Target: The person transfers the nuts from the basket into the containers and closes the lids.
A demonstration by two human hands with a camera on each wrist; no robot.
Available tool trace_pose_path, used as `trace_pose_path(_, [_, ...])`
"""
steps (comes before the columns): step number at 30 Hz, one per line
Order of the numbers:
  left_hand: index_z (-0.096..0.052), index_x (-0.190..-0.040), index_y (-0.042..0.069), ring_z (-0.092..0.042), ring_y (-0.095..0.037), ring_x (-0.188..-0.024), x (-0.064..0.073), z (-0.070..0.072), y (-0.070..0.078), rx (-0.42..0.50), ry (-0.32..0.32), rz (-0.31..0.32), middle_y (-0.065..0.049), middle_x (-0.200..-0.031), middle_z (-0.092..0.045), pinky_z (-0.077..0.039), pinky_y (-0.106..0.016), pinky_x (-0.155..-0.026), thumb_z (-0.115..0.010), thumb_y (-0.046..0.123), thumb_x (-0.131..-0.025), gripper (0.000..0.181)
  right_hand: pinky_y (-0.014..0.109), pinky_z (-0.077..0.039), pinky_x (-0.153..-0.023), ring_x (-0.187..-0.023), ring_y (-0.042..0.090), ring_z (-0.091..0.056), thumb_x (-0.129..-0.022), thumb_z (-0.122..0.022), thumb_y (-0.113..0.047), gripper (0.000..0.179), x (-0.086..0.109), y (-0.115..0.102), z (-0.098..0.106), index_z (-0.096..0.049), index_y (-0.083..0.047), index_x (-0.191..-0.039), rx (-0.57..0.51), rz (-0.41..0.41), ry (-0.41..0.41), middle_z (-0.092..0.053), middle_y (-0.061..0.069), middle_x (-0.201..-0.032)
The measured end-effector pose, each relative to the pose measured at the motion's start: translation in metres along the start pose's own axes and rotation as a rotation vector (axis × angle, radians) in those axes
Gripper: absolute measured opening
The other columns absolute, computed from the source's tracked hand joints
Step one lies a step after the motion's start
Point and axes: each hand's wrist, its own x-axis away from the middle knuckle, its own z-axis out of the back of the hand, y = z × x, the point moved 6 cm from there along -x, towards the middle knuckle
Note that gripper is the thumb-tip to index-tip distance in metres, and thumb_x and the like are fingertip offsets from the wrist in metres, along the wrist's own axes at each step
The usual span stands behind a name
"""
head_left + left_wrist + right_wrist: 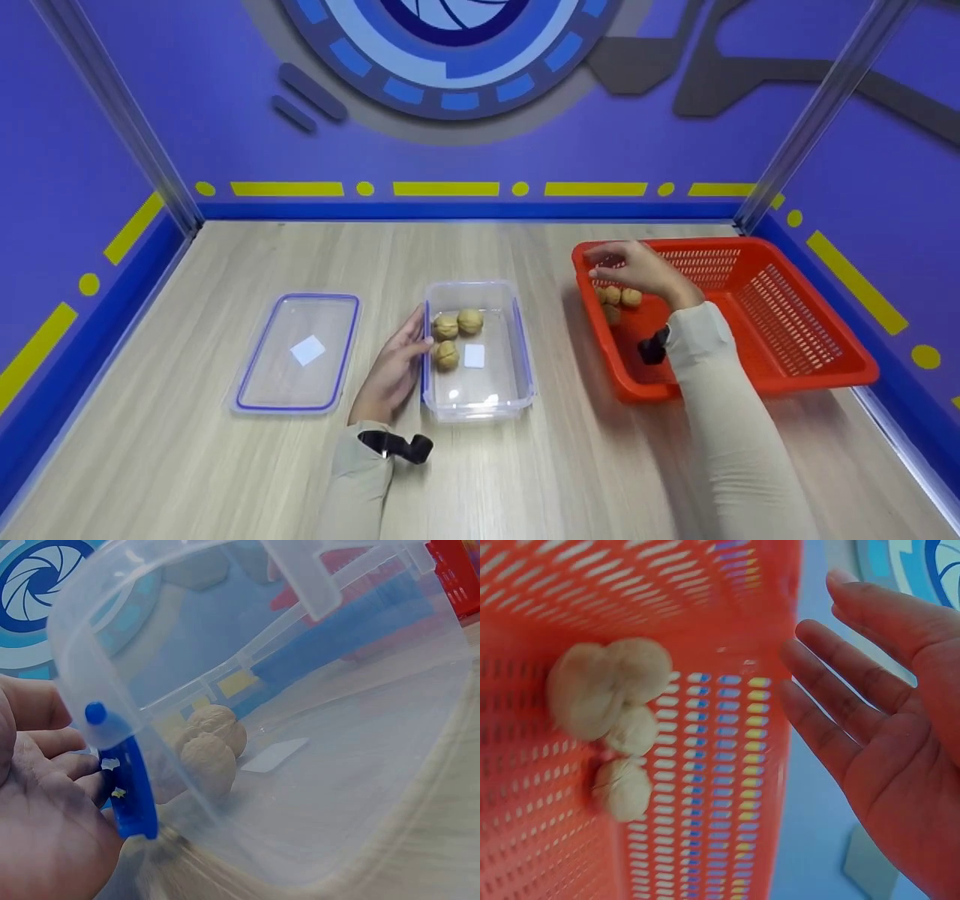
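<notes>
My left hand (391,375) rests along the left wall of a clear plastic food container (499,382), its fingers fairly straight beside a blue clip (133,787) in the left wrist view. Inside the container are three walnuts (470,322), grouped toward its left side, beside a small white square. My right hand (637,268) hovers over the far left corner of a red plastic basket (750,386), with fingers apart and nothing between them. Several walnuts (624,790) lie in that basket, below the hand.
The container's clear lid (300,382), with a blue seal and a white square on it, lies flat at the left of the wooden table (195,465). Blue-purple panels (465,157) enclose the back and both sides.
</notes>
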Motion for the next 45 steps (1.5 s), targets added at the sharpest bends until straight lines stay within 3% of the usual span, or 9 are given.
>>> trace_pose_path(6, [-0.011, -0.152, 0.002, 0.004, -0.024, -0.150, 0.001, 0.000, 0.000, 0.016, -0.022, -0.002, -0.010, -0.162, 0.000, 0.003, -0.035, -0.123, -0.042, -0.009, -0.090, 0.071, 0.049, -0.051, -0.097, -0.107, 0.029, -0.061, -0.092, -0.064, -0.017, 0.041, 0.004, 0.019, -0.005, -0.058, -0.005, -0.131, -0.005, -0.071, -0.037, -0.065, 0.017, -0.122])
trace_pose_path(11, [-0.012, -0.153, 0.003, 0.003, -0.023, -0.150, 0.001, -0.001, 0.000, 0.017, -0.010, 0.007, -0.009, -0.162, -0.001, 0.002, -0.035, -0.123, -0.044, -0.009, -0.090, 0.072, 0.049, -0.052, -0.097, -0.108, 0.033, -0.061, -0.091, -0.064, -0.012, 0.041, 0.010, 0.029, -0.009, -0.058, -0.003, -0.131, 0.010, -0.117, -0.076, -0.063, 0.020, -0.124])
trace_pose_path(19, [-0.014, -0.153, 0.005, 0.001, -0.021, -0.151, 0.001, 0.000, 0.000, 0.022, 0.003, 0.010, -0.006, -0.163, -0.004, 0.001, -0.033, -0.124, -0.045, -0.008, -0.090, 0.072, 0.048, -0.054, -0.094, -0.099, 0.027, -0.064, -0.088, -0.067, -0.009, 0.040, 0.016, 0.040, -0.018, -0.061, -0.001, -0.126, 0.005, -0.204, -0.158, -0.065, 0.020, -0.119])
trace_pose_path(29, [-0.014, -0.152, 0.003, 0.004, -0.023, -0.150, 0.000, 0.000, 0.000, 0.006, 0.003, -0.002, -0.009, -0.162, -0.002, 0.003, -0.035, -0.123, -0.043, -0.010, -0.090, 0.070, 0.052, -0.048, -0.101, -0.105, 0.027, -0.059, -0.083, -0.074, -0.022, 0.044, 0.017, 0.047, -0.026, -0.065, -0.011, -0.124, 0.056, -0.249, -0.232, -0.068, 0.010, -0.114])
trace_pose_path(36, [-0.012, -0.153, 0.002, 0.004, -0.024, -0.150, 0.000, 0.000, 0.000, -0.011, -0.001, -0.004, -0.011, -0.162, -0.001, 0.003, -0.036, -0.124, -0.041, -0.010, -0.091, 0.069, 0.050, -0.051, -0.097, -0.102, 0.027, -0.059, -0.086, -0.068, -0.011, 0.036, 0.016, 0.048, -0.030, -0.065, -0.006, -0.121, 0.111, -0.198, -0.274, -0.067, 0.014, -0.112])
trace_pose_path(45, [-0.014, -0.153, 0.004, 0.002, -0.023, -0.150, 0.000, -0.001, 0.000, 0.008, 0.002, 0.002, -0.008, -0.163, -0.003, 0.002, -0.035, -0.124, -0.044, -0.010, -0.089, 0.072, 0.043, -0.052, -0.095, -0.099, 0.023, -0.057, -0.086, -0.070, -0.020, 0.034, 0.015, 0.054, -0.036, -0.066, -0.011, -0.118, 0.106, -0.272, -0.342, -0.065, 0.007, -0.104])
